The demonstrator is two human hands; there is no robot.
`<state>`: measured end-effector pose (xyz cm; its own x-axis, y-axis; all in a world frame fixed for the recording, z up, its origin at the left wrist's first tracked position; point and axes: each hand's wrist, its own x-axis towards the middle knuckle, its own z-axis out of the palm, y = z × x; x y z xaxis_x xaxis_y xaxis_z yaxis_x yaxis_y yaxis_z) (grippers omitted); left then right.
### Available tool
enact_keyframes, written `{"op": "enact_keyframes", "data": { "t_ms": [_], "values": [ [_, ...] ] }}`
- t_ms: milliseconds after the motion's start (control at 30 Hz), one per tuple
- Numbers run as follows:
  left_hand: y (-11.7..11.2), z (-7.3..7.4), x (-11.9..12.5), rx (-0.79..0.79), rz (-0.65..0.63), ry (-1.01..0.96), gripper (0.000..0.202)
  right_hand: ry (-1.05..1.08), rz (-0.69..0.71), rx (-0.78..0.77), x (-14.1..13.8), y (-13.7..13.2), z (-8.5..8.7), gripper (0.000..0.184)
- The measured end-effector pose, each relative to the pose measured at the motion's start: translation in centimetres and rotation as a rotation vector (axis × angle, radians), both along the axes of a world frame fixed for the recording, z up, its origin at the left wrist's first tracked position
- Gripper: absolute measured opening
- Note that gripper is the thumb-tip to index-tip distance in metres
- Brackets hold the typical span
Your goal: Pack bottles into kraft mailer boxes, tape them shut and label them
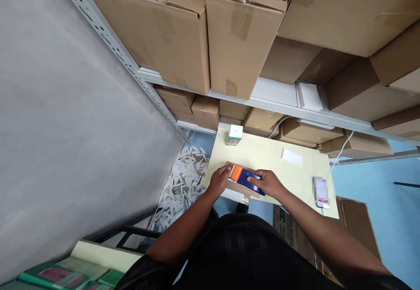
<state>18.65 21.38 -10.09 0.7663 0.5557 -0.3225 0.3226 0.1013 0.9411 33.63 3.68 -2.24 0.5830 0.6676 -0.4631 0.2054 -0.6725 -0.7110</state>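
A flat dark blue and orange pack (245, 179) is held out in front of me, above a brown cardboard box (235, 186) at the table's near edge. My left hand (219, 181) grips the pack's orange end, its thumb along the edge. At the blue end, my right hand (269, 183) is closed with the thumb pressed on top and the fingers hidden beneath. What the pack contains cannot be seen. A green and white small carton (234, 135) stands upright on the pale yellow table (259, 150), beyond my left hand.
A white card (292, 157) and a phone with a cable (321, 192) lie on the table's right half. Shelves with cardboard boxes (243, 40) rise behind it. White paper strips (180, 189) cover the floor at left. Green boxes (55, 277) sit at lower left.
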Motion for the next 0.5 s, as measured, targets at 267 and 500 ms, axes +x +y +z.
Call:
{"op": "enact_keyframes", "data": {
  "t_ms": [267, 500],
  "values": [
    [1.2, 0.2, 0.1, 0.063, -0.042, 0.054, 0.032, -0.080, 0.128, -0.106, -0.2, 1.6, 1.4, 0.044],
    [0.5, 0.0, -0.2, 0.271, 0.017, 0.104, 0.030, -0.153, 0.180, -0.262, -0.3, 2.0, 2.4, 0.047]
  ]
}}
